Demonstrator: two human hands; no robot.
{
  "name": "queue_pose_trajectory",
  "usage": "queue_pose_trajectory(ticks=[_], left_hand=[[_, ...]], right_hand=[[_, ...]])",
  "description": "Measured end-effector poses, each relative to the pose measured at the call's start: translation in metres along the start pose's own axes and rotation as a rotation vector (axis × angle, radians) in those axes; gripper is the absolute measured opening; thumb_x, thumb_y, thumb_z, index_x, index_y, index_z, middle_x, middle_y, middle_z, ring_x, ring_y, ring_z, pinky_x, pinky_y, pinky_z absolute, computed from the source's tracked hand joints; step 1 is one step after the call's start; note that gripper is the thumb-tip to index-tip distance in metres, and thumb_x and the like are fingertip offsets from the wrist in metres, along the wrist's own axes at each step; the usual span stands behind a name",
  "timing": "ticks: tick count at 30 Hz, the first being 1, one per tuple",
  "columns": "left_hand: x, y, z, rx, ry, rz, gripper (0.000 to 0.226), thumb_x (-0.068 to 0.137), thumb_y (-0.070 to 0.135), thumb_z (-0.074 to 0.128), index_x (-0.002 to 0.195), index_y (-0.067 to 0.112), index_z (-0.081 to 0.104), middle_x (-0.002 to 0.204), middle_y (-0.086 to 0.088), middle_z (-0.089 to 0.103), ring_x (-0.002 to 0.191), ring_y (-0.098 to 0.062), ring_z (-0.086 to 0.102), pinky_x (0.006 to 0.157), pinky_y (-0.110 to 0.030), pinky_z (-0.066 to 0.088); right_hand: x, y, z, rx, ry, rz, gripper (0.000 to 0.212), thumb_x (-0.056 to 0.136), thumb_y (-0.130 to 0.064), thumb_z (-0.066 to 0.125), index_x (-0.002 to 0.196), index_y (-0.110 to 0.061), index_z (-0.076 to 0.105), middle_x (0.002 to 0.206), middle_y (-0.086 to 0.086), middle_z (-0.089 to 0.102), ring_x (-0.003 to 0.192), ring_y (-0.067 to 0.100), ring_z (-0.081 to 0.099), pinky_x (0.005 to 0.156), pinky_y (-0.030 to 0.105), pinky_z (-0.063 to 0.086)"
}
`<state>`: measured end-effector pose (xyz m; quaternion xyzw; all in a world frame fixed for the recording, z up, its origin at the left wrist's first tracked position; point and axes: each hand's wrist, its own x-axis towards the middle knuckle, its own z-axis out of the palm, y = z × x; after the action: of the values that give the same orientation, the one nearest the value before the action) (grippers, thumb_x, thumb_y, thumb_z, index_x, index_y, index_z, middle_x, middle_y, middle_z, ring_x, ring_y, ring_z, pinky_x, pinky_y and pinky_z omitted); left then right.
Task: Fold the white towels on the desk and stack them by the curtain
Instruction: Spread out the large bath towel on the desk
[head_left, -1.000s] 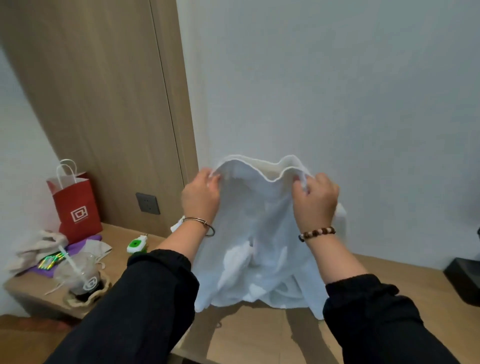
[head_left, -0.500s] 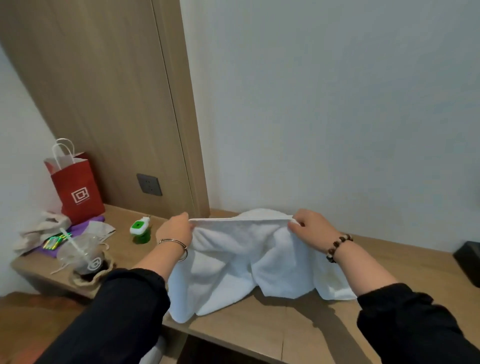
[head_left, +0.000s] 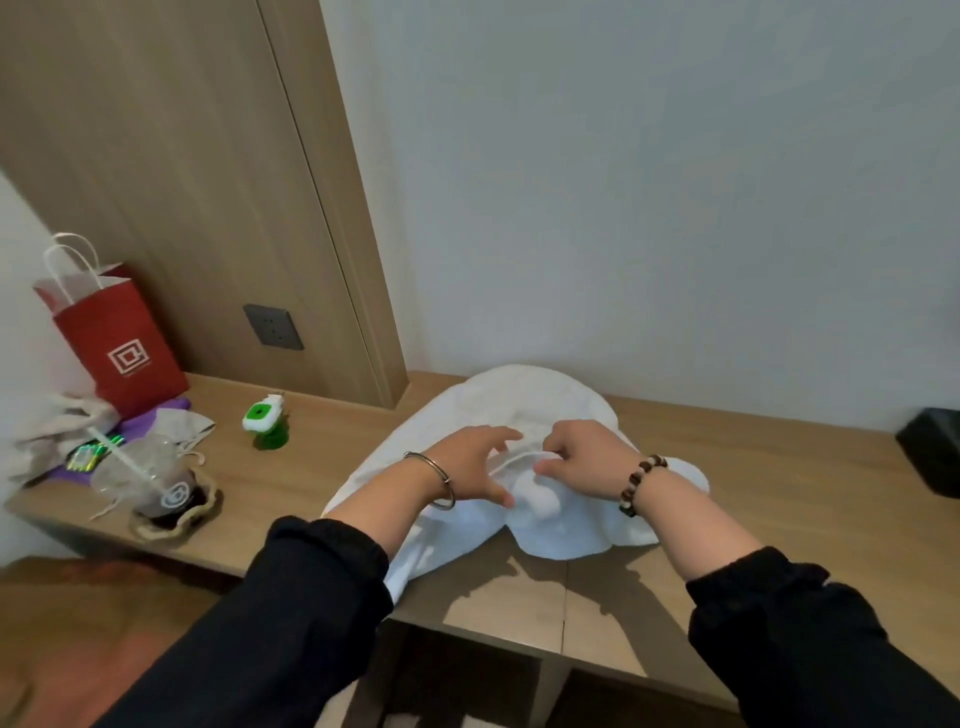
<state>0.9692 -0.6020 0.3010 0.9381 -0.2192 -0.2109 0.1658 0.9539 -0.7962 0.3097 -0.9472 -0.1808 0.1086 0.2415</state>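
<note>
Two hands are meeting over the white towel (head_left: 540, 395), which you are laying on the middle of the desk (head_left: 753, 467) after holding it up. Your left hand (head_left: 467, 462) is resting spread fingers on it; your right hand (head_left: 582, 454) seems to be pinching a hem, starting the first fold.

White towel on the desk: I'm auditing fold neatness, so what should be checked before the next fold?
1. White towel resting on the desk: ok.
2. Lying flat: not ok, bunched under the hands.
3. Fully on the desk: not ok, its near-left part hangs over the front edge.
4. Right hand grip on the hem: ok, fingers curled on it.
5. Left hand grip: not ok, fingers spread.
6. Green-capped bottle clear of the towel: ok, apart to the left.
</note>
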Motion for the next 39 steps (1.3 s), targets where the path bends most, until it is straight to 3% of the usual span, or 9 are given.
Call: queue_pose_trajectory(ticks=[6, 9, 16, 21, 27, 32, 34, 36, 39], left_hand=[[0.015, 0.022, 0.012, 0.016, 0.021, -0.022, 0.03, 0.074, 0.033, 0.077, 0.084, 0.015, 0.055, 0.073, 0.003, 0.05, 0.076, -0.019, 0.05, 0.056, -0.022, 0.033], [0.014, 0.02, 0.012, 0.072, 0.052, -0.007, 0.036, 0.072, 0.032, 0.077, 0.062, 0.024, 0.043, 0.06, 0.006, 0.045, 0.061, -0.016, 0.044, 0.051, -0.024, 0.031], [0.016, 0.017, -0.001, 0.274, 0.184, 0.058, 0.023, 0.074, 0.039, 0.075, 0.077, 0.019, 0.064, 0.075, -0.004, 0.064, 0.07, -0.021, 0.052, 0.062, -0.026, 0.038], [0.018, 0.011, -0.005, 0.35, 0.213, 0.041, 0.04, 0.075, 0.051, 0.072, 0.087, 0.013, 0.065, 0.084, -0.007, 0.066, 0.08, -0.025, 0.058, 0.064, -0.029, 0.039], [0.016, -0.019, -0.026, 0.301, 0.397, -0.087, 0.048, 0.076, 0.059, 0.067, 0.096, 0.015, 0.067, 0.096, -0.011, 0.068, 0.092, -0.03, 0.061, 0.067, -0.029, 0.035], [0.003, -0.049, -0.021, 0.28, 0.406, -0.223, 0.04, 0.079, 0.056, 0.065, 0.093, 0.018, 0.067, 0.094, -0.008, 0.069, 0.092, -0.029, 0.061, 0.067, -0.03, 0.04], [-0.001, -0.058, -0.015, 0.246, 0.414, -0.244, 0.035, 0.079, 0.054, 0.067, 0.088, 0.02, 0.067, 0.092, -0.008, 0.069, 0.092, -0.029, 0.061, 0.067, -0.031, 0.042], [-0.004, -0.063, -0.011, 0.238, 0.398, -0.248, 0.034, 0.079, 0.054, 0.067, 0.084, 0.021, 0.064, 0.09, -0.008, 0.069, 0.089, -0.029, 0.061, 0.065, -0.03, 0.042], [-0.006, -0.066, -0.004, 0.322, 0.349, -0.22, 0.042, 0.079, 0.059, 0.063, 0.089, 0.017, 0.063, 0.093, -0.006, 0.068, 0.089, -0.027, 0.061, 0.067, -0.03, 0.042]], right_hand=[[-0.006, -0.003, -0.002, 0.093, -0.02, -0.024, 0.045, 0.085, -0.034, 0.065, 0.054, -0.012, 0.042, 0.068, 0.007, 0.042, 0.058, 0.015, 0.037, 0.056, 0.025, 0.028], [-0.008, -0.001, -0.004, 0.072, -0.133, -0.005, 0.044, 0.082, -0.04, 0.068, 0.066, -0.001, 0.054, 0.074, 0.01, 0.045, 0.065, 0.018, 0.04, 0.059, 0.028, 0.03], [-0.013, 0.009, -0.011, -0.154, -0.253, 0.044, 0.054, 0.08, -0.047, 0.067, 0.053, -0.016, 0.033, 0.073, 0.007, 0.04, 0.057, 0.018, 0.032, 0.05, 0.026, 0.025], [-0.009, 0.002, -0.022, -0.467, -0.187, 0.049, 0.046, 0.079, -0.059, 0.06, 0.065, -0.016, 0.054, 0.09, 0.0, 0.048, 0.079, 0.021, 0.048, 0.069, 0.033, 0.038], [-0.002, -0.007, -0.031, -0.603, 0.291, 0.055, 0.046, 0.088, -0.056, 0.049, 0.086, -0.016, 0.072, 0.114, 0.002, 0.054, 0.107, 0.023, 0.044, 0.088, 0.036, 0.035], [-0.01, -0.004, -0.021, 0.018, 0.007, -0.063, 0.043, 0.081, -0.033, 0.069, 0.057, -0.006, 0.046, 0.094, 0.011, 0.058, 0.084, 0.028, 0.052, 0.08, 0.042, 0.046], [-0.014, 0.0, -0.022, 0.216, -0.092, -0.053, 0.045, 0.08, -0.029, 0.07, 0.053, -0.01, 0.039, 0.07, 0.01, 0.054, 0.063, 0.024, 0.049, 0.061, 0.036, 0.045], [-0.018, 0.006, -0.024, 0.237, -0.253, -0.013, 0.049, 0.081, -0.03, 0.071, 0.052, -0.02, 0.033, 0.051, -0.005, 0.034, 0.046, 0.011, 0.031, 0.049, 0.023, 0.027], [-0.023, 0.015, -0.028, 0.014, -0.503, 0.068, 0.028, 0.079, -0.035, 0.073, 0.064, -0.026, 0.05, 0.061, -0.016, 0.05, 0.059, 0.003, 0.047, 0.055, 0.016, 0.033]])
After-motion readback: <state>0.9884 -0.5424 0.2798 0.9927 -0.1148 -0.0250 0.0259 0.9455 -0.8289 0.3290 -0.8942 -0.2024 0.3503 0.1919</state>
